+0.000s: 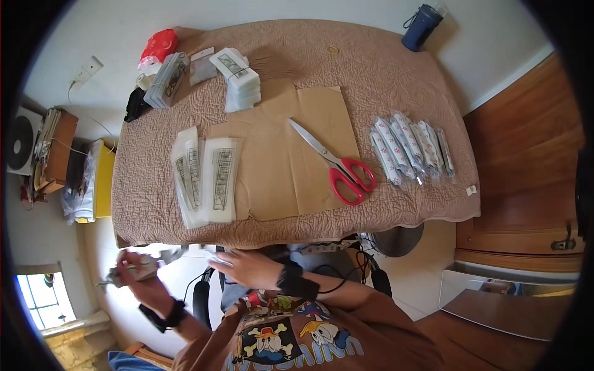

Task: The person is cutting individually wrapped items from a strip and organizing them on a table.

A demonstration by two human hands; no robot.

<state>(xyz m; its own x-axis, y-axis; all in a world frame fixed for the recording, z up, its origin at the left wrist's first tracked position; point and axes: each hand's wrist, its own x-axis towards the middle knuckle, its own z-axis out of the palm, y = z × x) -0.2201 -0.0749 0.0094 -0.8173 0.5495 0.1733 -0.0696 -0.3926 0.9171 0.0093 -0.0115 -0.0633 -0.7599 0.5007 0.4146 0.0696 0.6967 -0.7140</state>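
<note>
Below the table's front edge, my left hand (143, 281) is closed around a pale grey-white packet (141, 267), blurred by motion. My right hand (252, 270) is beside it, fingers closed on a thin whitish piece (218, 258) that I cannot make out. Nearest to the hands on the table lie flat clear sleeves (219, 179) with dark printed panels, partly overlapping. Large scissors (334, 162) with red handles rest slightly open on a brown cardboard sheet (272, 161). To their right lies a row of slim wrapped packets (405, 145) with small red marks.
Two banded stacks of sleeves, one (241, 77) upright at the cardboard's far edge and another (166, 80) farther left, stand near a red bag (159, 46). A blue tumbler (422, 28) is at the far right corner. A quilted brown cloth (297, 55) covers the table.
</note>
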